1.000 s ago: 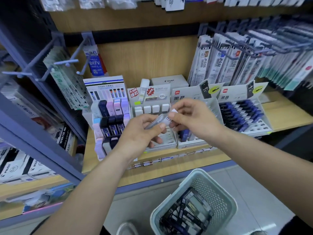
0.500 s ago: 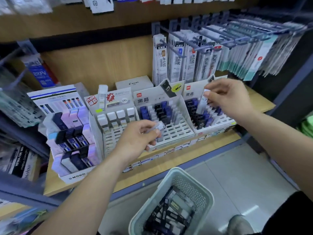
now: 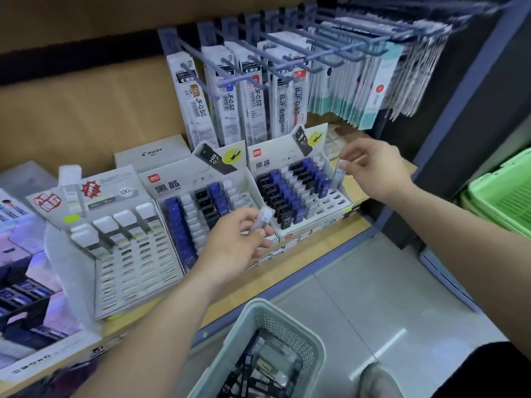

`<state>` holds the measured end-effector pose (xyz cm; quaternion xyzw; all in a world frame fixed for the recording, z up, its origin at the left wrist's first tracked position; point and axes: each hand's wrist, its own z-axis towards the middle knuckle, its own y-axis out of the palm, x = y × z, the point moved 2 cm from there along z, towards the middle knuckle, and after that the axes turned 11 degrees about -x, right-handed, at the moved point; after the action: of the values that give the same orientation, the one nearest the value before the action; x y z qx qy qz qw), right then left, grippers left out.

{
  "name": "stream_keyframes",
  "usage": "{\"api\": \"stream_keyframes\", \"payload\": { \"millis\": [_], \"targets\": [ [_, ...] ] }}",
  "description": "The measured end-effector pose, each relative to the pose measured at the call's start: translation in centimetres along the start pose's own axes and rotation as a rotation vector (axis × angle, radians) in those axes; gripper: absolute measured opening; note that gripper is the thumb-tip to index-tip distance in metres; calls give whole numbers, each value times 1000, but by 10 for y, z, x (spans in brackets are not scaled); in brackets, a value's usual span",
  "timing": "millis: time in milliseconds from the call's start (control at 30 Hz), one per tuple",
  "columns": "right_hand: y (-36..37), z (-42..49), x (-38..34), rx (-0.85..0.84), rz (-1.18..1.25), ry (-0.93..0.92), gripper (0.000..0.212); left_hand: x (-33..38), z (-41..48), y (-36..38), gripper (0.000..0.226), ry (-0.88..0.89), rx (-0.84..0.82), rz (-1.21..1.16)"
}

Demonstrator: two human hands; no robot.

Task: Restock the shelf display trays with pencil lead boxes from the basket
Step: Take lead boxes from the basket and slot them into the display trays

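Note:
My left hand (image 3: 235, 242) pinches a clear pencil lead box (image 3: 263, 218) in front of the middle display tray (image 3: 201, 216). My right hand (image 3: 373, 169) pinches another clear lead box (image 3: 339, 175), upright, at the right edge of the right display tray (image 3: 342, 202), which holds rows of black and blue lead boxes. The pale green basket (image 3: 287, 326) sits low in the middle with several dark lead boxes inside.
A left tray (image 3: 86, 248) holds white-capped boxes with several vacant slots. Refill packs (image 3: 230, 99) hang on hooks above the trays. A bright green basket (image 3: 505, 202) sits at the far right. The wooden shelf edge (image 3: 316, 248) runs below the trays.
The view swung left to right along the shelf. My hands separated: the right hand carried one lead box rightward to the right tray, while the left hand kept its box near the middle tray.

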<state>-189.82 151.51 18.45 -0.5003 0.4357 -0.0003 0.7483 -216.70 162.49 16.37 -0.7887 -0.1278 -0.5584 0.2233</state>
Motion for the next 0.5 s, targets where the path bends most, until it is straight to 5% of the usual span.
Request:
{"api": "stream_keyframes", "payload": {
  "millis": [500],
  "targets": [
    [26, 47, 26, -108, -89, -52, 15, -1, 29, 11, 26, 50, 83, -63]
  ]
}}
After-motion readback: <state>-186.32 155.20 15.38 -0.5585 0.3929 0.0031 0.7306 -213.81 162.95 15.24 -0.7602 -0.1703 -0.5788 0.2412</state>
